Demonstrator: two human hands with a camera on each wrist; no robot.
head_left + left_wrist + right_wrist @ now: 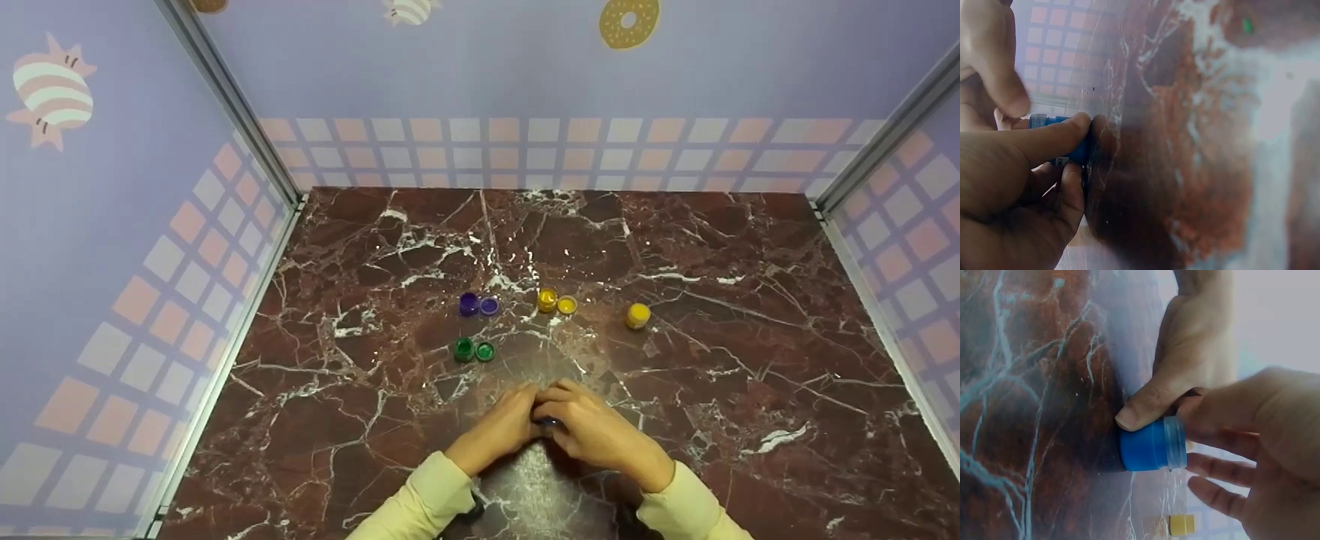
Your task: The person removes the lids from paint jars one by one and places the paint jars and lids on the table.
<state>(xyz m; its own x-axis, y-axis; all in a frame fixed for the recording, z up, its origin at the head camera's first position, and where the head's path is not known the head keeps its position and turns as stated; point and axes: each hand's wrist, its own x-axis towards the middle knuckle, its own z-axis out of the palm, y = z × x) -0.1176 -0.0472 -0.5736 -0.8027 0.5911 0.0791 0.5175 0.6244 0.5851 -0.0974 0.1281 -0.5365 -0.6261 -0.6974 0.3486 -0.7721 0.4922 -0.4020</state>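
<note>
Up close on the right wrist view, we see a small blue plastic paint pot (1152, 445) with a clear threaded neck, lying sideways against the dark red marble tabletop with white veins (1027, 410). Our left hand (1193, 354) comes in from above, its thumb tip pressed on the blue body of the pot. Our right hand (1258, 455) fills the lower right; its thumb lies over the neck end, while the other fingers (1219, 468) spread loosely below, apart from the pot. At the bottom edge, well apart from the hands, a small yellow pot (1181, 525) sits blurred. The pale wall behind is washed out.
</note>
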